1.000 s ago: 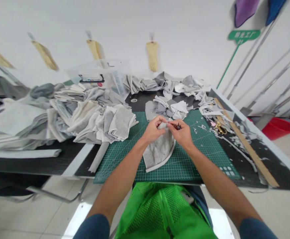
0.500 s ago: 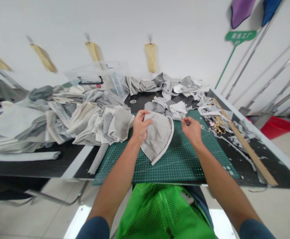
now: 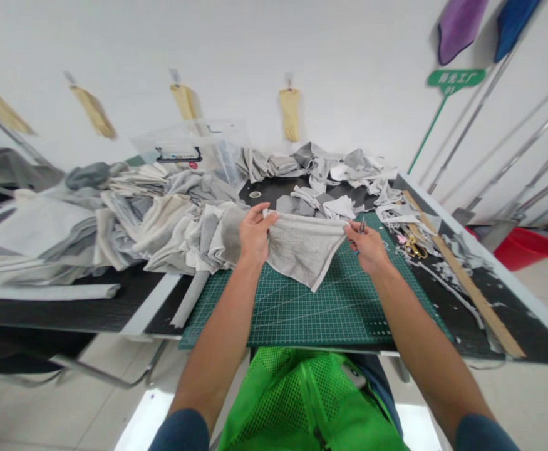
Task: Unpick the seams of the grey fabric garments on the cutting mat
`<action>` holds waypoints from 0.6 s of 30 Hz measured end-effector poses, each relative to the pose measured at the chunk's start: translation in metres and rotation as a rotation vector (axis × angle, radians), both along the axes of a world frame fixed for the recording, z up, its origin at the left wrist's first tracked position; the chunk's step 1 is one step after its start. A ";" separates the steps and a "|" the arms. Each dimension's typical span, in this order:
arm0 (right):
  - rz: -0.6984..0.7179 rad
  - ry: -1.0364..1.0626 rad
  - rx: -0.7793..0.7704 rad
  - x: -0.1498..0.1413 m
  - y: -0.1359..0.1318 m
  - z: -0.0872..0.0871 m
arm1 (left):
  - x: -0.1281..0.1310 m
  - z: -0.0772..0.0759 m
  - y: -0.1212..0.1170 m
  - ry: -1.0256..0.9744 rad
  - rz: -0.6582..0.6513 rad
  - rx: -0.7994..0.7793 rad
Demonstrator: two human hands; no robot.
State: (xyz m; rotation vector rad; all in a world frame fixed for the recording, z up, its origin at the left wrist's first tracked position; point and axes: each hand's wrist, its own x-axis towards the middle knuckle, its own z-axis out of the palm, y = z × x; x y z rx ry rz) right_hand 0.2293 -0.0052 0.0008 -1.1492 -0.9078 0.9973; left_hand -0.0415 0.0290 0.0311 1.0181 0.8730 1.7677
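Note:
A piece of light grey cloth point(image 3: 302, 247) with a pale edge hangs between my two hands, its top edge pulled nearly straight and its lower part drooping to a point. My left hand point(image 3: 256, 235) pinches its upper left corner between thumb and fingers. At the upper right corner, my right hand point(image 3: 366, 245) grips the cloth with its fingertips. A small dark tool point(image 3: 362, 227), perhaps thread snips, sticks out of the same hand; most of it is hidden. Below the cloth lies a green cutting mat point(image 3: 311, 319) with grid lines.
Stacks of folded grey cloths point(image 3: 161, 232) cover the left of the table. A clear plastic box point(image 3: 184, 150) stands behind them. Cloth scraps point(image 3: 320, 163) lie at the back. Gold-handled scissors point(image 3: 414, 247) and a long wooden ruler point(image 3: 471, 282) are on the right.
My right hand has taken hold of the cloth's right corner. The cloth, earlier hanging from my left hand alone, is now stretched sideways between both hands.

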 end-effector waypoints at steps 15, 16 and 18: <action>-0.027 -0.295 0.241 0.021 0.006 0.057 | -0.025 0.031 -0.013 0.204 0.090 -0.026; -0.029 -0.295 0.236 0.023 0.006 0.058 | -0.026 0.031 -0.014 0.215 0.107 -0.018; -0.031 -0.280 0.205 0.026 0.007 0.059 | -0.030 0.032 -0.016 0.228 0.146 -0.003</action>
